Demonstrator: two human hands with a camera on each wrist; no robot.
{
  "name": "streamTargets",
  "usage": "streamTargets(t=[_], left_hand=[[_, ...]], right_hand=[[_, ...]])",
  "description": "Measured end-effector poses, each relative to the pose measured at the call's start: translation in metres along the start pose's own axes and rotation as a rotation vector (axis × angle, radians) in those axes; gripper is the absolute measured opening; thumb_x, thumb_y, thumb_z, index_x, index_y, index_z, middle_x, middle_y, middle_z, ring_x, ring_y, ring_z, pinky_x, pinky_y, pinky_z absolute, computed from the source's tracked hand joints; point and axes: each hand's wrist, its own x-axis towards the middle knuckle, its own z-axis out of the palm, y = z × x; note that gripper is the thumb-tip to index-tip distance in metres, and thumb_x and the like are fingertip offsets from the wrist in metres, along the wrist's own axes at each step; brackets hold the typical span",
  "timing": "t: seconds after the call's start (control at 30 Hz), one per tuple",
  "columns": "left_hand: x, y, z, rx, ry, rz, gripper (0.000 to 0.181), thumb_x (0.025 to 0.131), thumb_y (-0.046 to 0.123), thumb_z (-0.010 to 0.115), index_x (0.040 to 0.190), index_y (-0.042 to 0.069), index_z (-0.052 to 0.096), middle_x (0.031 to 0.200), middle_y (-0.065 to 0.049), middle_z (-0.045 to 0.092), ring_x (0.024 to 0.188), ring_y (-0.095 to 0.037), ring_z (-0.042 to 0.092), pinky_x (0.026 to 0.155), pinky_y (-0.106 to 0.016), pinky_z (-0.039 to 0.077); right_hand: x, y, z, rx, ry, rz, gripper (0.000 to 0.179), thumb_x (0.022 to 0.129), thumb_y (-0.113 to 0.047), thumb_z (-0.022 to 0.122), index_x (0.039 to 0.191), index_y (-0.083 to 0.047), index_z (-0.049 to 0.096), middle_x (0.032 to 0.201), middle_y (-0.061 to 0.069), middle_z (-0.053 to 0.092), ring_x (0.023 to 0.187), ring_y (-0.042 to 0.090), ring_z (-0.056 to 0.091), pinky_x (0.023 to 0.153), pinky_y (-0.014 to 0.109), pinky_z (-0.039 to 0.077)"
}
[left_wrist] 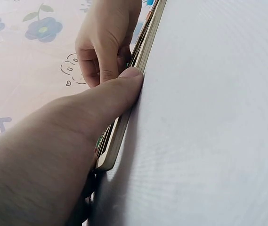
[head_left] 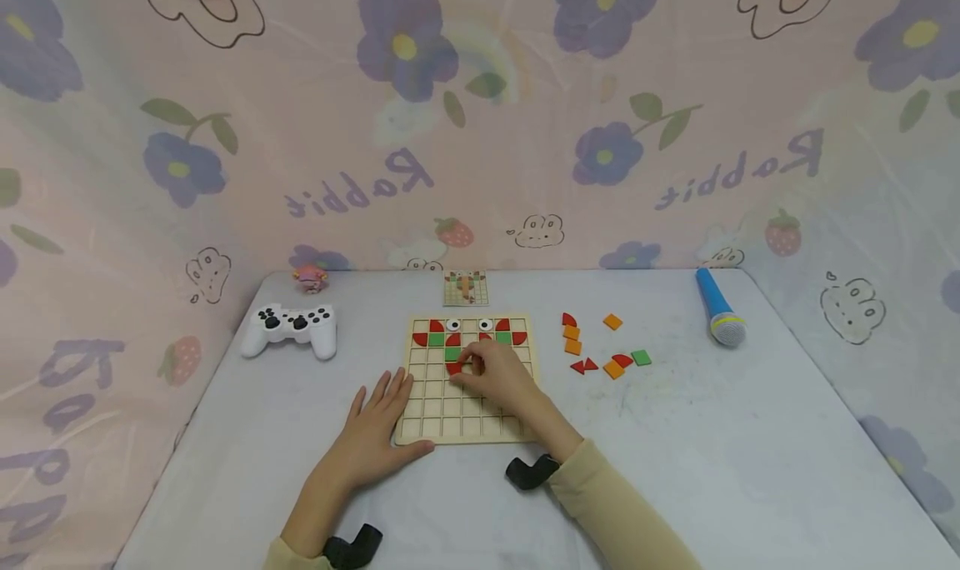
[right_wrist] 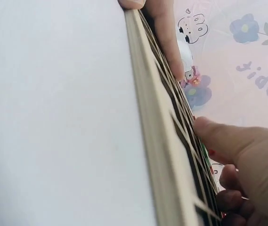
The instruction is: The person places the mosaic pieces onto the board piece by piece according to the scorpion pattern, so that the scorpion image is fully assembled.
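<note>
A wooden grid board [head_left: 437, 427] lies on the table, partly filled with red, green and eye-marked white pieces near its far side. My left hand [head_left: 372, 437] rests flat at the board's near-left corner, fingers spread along the left edge. Its thumb [left_wrist: 124, 80] presses along the near edge in the left wrist view. Over the middle of the grid, my right hand [head_left: 501, 376] pinches a small red piece [head_left: 453, 369] between thumb and forefinger, just below a green square [head_left: 452, 354]. The right hand's other fingers [right_wrist: 232, 200] are curled low over the board; its palm hides some cells.
Loose orange squares [head_left: 612, 322], red pieces [head_left: 569, 319] and a green square [head_left: 641, 357] lie right of the board. A small pattern card [head_left: 454, 297] stands behind it. A white game controller [head_left: 291, 330] and pink figurine [head_left: 311, 278] sit left; a blue toy microphone [head_left: 717, 307] lies right.
</note>
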Motion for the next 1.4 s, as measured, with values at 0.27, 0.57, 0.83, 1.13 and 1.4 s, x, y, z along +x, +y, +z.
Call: streamTargets(t=[0.27,0.57,0.83,1.13,1.4], left_hand=[[0.0022,0.0002,0.0003,0.001,-0.001,0.010,0.111,0.090,0.073,0.067,0.168,0.004,0.026,0.175,-0.015,0.021,0.165,-0.037,0.009,0.128,-0.068,0.004],[0.0037,0.0010,0.0011,0.004,-0.014,-0.001,0.113,0.090,0.073,0.067,0.168,0.004,0.024,0.176,-0.015,0.018,0.165,-0.037,0.007,0.129,-0.067,0.003],[0.0034,0.0019,0.0006,0.001,-0.018,-0.004,0.112,0.090,0.072,0.068,0.168,0.004,0.024,0.176,-0.014,0.016,0.165,-0.037,0.007,0.129,-0.067,0.002],[0.0012,0.0034,-0.0023,-0.006,-0.009,-0.011,0.112,0.090,0.070,0.070,0.168,0.004,0.026,0.176,-0.015,0.018,0.165,-0.038,0.008,0.128,-0.068,0.003],[0.0007,0.0029,-0.0020,0.009,-0.011,-0.013,0.111,0.090,0.070,0.069,0.168,0.003,0.026,0.175,-0.016,0.021,0.165,-0.038,0.009,0.128,-0.068,0.004]], right_hand=[[-0.0020,0.0055,0.0016,0.008,0.023,-0.008,0.025,0.090,-0.037,0.087,0.104,-0.019,0.079,0.076,-0.007,0.055,0.070,0.009,0.050,0.062,0.024,0.041],[-0.0031,0.0087,0.0018,0.000,0.036,-0.043,0.021,0.094,-0.032,0.084,0.106,-0.016,0.079,0.076,-0.008,0.055,0.071,0.009,0.051,0.064,0.024,0.043],[-0.0042,0.0107,0.0052,0.008,0.067,-0.048,0.025,0.093,-0.034,0.084,0.108,-0.014,0.079,0.077,-0.008,0.056,0.072,0.009,0.052,0.065,0.023,0.043],[-0.0038,0.0105,0.0095,-0.017,0.085,-0.046,0.026,0.092,-0.038,0.084,0.107,-0.017,0.080,0.077,-0.010,0.056,0.071,0.007,0.051,0.064,0.022,0.042],[-0.0037,0.0097,0.0106,-0.015,0.091,-0.058,0.023,0.094,-0.036,0.083,0.107,-0.017,0.080,0.077,-0.009,0.056,0.070,0.008,0.051,0.063,0.023,0.043]])
